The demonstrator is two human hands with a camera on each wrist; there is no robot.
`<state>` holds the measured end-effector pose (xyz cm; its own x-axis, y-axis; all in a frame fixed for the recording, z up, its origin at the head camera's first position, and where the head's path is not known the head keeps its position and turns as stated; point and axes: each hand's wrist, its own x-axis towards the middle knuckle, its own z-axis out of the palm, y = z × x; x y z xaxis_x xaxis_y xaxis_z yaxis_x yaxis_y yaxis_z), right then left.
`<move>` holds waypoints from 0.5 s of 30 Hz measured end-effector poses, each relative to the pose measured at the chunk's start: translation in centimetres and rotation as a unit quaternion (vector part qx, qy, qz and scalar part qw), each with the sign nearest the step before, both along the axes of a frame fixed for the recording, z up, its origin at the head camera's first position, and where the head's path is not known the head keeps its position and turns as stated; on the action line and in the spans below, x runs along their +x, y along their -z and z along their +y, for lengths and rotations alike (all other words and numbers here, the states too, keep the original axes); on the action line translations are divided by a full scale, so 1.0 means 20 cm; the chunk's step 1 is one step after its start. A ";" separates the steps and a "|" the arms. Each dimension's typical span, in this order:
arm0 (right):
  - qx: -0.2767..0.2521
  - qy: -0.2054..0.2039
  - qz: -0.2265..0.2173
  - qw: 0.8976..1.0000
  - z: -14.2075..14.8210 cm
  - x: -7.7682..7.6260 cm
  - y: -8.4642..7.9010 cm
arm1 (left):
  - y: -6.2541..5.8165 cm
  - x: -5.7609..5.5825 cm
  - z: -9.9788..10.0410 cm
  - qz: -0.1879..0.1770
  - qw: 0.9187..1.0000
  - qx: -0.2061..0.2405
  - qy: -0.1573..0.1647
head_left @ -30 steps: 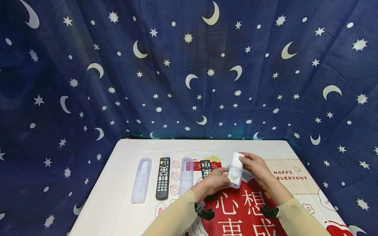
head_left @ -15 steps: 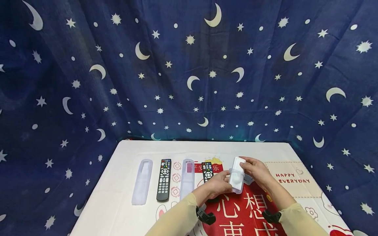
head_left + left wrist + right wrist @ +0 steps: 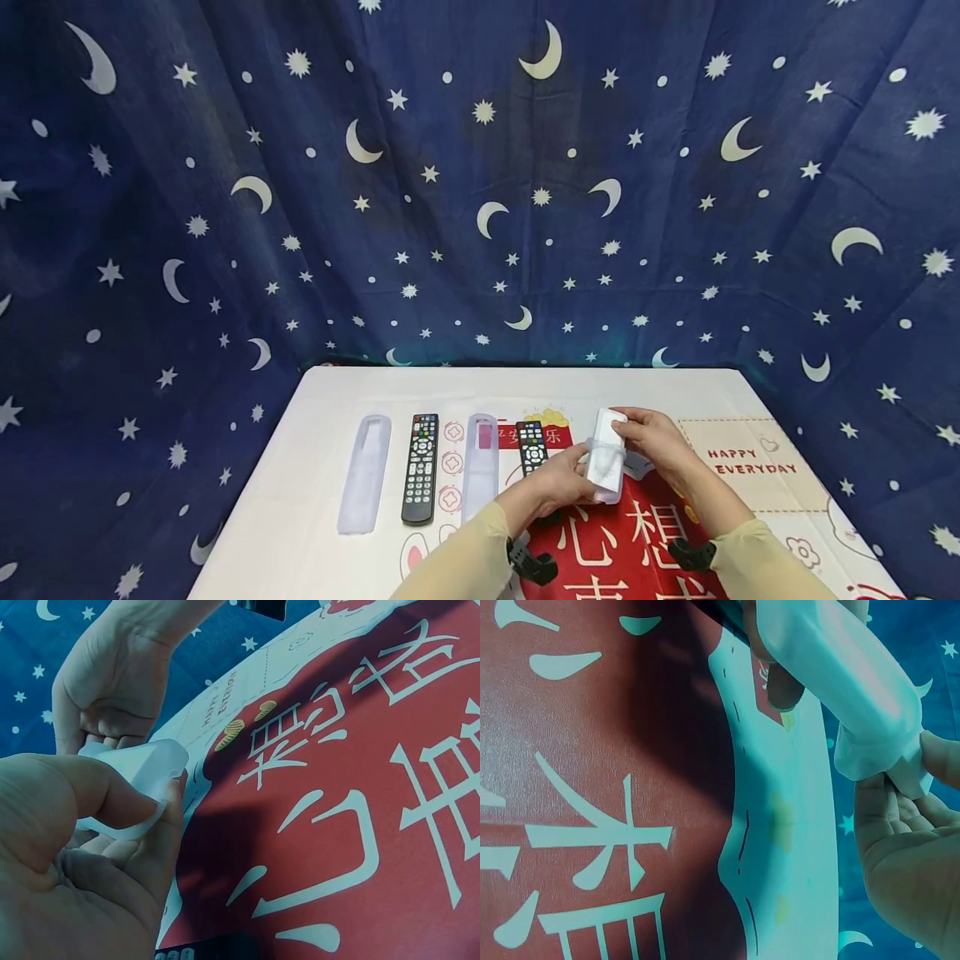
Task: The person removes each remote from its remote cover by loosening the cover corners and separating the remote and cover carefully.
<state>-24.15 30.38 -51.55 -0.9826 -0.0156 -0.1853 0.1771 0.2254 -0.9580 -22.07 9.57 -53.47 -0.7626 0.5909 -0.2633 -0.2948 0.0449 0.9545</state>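
My left hand (image 3: 555,482) grips a translucent silicone remote cover (image 3: 606,490) by its lower part, thumb on top, as the left wrist view shows. Out of the cover's upper end sticks a white remote control (image 3: 611,423), its lower part inside. My right hand (image 3: 657,440) pinches that bare white end between thumb and fingers; the right wrist view shows the remote's end (image 3: 909,778) poking past the cover's rim. Both are held tilted over the red print. Left of them lies a black remote (image 3: 531,442), its lower part hidden behind my left hand.
Another black remote (image 3: 420,471) lies farther left on the white table (image 3: 300,517), between two translucent covers, one at far left (image 3: 365,475) and one in the middle (image 3: 481,467). A printed cloth with red lettering covers the right side. A dark blue starry curtain (image 3: 450,208) stands behind.
The head view has tilted slightly up, so the table sits lower in it. Both hands keep their grip on the white remote and its cover, with little visible shift between the two.
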 end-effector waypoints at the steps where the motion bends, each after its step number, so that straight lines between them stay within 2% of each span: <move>1: -0.004 0.000 0.001 1.000 0.00 0.00 0.00 | 0.00 0.00 0.00 0.005 1.000 -0.007 0.002; 5: -0.015 -0.002 0.002 1.000 0.00 -0.01 0.01 | 0.01 0.01 -0.01 0.008 1.000 -0.012 0.007; 7: -0.016 0.009 0.000 1.000 0.00 -0.01 0.01 | 0.00 0.01 -0.01 0.006 1.000 -0.006 0.013; 15: 0.024 0.017 0.001 1.000 0.02 -0.02 -0.01 | -0.01 0.01 -0.02 -0.003 0.999 0.014 0.040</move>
